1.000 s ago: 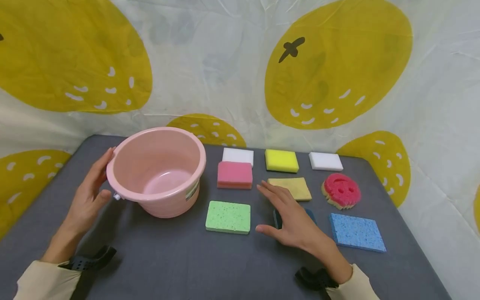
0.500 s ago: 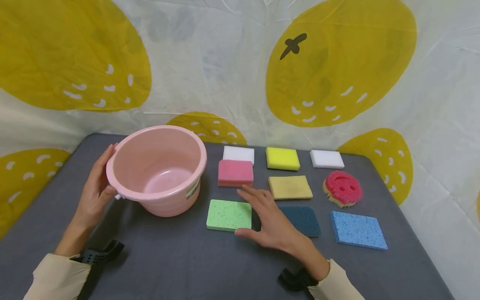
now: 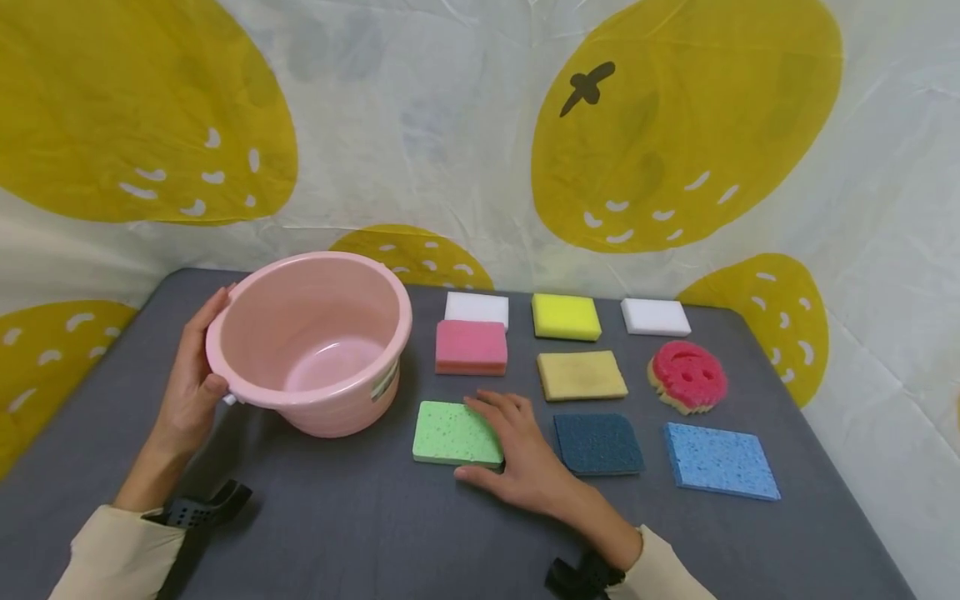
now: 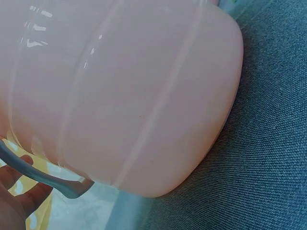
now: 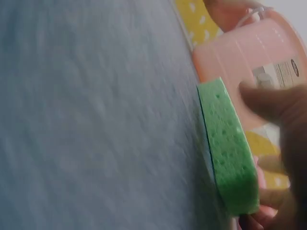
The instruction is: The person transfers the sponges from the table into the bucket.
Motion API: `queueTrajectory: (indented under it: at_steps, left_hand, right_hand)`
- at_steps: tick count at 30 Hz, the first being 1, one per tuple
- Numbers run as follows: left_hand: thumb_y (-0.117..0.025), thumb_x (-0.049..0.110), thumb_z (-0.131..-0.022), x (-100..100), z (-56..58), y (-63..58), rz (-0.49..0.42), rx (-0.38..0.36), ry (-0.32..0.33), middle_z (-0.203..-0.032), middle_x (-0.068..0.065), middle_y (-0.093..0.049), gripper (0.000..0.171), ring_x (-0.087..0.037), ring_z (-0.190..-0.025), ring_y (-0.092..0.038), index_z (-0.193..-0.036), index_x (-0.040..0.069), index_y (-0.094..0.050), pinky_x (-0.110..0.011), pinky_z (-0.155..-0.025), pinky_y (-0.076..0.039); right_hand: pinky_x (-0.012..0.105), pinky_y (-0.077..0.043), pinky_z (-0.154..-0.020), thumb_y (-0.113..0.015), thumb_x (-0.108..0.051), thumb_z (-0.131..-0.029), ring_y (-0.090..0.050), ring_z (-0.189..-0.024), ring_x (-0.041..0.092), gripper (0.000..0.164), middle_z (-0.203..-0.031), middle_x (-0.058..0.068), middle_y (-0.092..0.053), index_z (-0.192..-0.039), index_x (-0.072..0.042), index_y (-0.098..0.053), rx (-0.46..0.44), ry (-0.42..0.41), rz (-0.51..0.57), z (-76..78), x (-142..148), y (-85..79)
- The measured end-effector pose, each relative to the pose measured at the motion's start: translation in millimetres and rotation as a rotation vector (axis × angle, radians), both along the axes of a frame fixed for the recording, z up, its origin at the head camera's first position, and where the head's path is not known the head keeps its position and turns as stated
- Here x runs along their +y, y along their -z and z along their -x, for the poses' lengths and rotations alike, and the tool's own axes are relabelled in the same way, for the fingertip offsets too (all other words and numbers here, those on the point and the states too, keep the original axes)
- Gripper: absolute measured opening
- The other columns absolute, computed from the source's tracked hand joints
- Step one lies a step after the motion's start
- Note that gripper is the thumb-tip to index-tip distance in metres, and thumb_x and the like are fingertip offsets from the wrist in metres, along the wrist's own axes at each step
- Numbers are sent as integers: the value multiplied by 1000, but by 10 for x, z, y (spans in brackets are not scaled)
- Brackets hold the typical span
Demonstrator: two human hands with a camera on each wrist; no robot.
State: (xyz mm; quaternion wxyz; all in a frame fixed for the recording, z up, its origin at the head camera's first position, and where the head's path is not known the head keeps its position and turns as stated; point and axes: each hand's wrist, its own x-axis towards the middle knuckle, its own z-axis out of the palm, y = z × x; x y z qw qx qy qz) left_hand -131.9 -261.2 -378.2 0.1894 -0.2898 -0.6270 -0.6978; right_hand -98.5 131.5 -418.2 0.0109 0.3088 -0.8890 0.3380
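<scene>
My left hand [image 3: 187, 392] rests against the left side of a pink bucket [image 3: 341, 412], fingers reaching along its rim. The left wrist view shows that hand's fingers [image 4: 36, 197] by the bucket's grey handle [image 4: 72, 188]. At the right end of a green sponge [image 3: 452, 434] is my right hand [image 3: 525, 454], its thumb and fingers spread about the sponge. In the right wrist view the thumb [image 5: 268, 103] stands apart from the green sponge [image 5: 228, 143]; the other fingers are partly hidden behind it. The sponge lies flat on the table.
Beyond lie a pink sponge [image 3: 471, 346], a white sponge [image 3: 477, 307], a yellow sponge [image 3: 566, 317] and another white sponge [image 3: 656, 317]. Rightward are a tan sponge [image 3: 581, 375], a dark blue scouring pad [image 3: 598, 444], a red face-shaped sponge [image 3: 688, 375] and a blue sponge [image 3: 722, 461].
The right hand has moved left from over the dark blue pad to the green sponge and lowered there. The left hand stays at the bucket, its thumb a little closer to the rim.
</scene>
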Motion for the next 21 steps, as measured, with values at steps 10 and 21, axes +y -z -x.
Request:
queueTrajectory:
  at_steps: [10, 21]
  left_hand:
    - [-67, 18, -84, 12, -7, 6, -28, -27, 19, -152, -21, -17, 80, -35, -129, -22, -148, -3, -24, -22, -100, -38]
    - [-67, 13, -83, -9, -1, -10, -16, -45, 23, -151, -21, -20, 79, -33, -128, -27, -148, -3, -25, -21, -97, -41]
  right_hand:
    - [49, -39, -96, -79, -26, -79, -36, -124, 24, 77, -140, 10, -36, -144, -11, -40, -124, 105, 99, -62, -37, 109]
    - [48, -40, -95, -82, -25, -76, -42, -122, 23, 81, -138, 8, -41, -144, -12, -39, -188, 137, 116, -61, 11, 107]
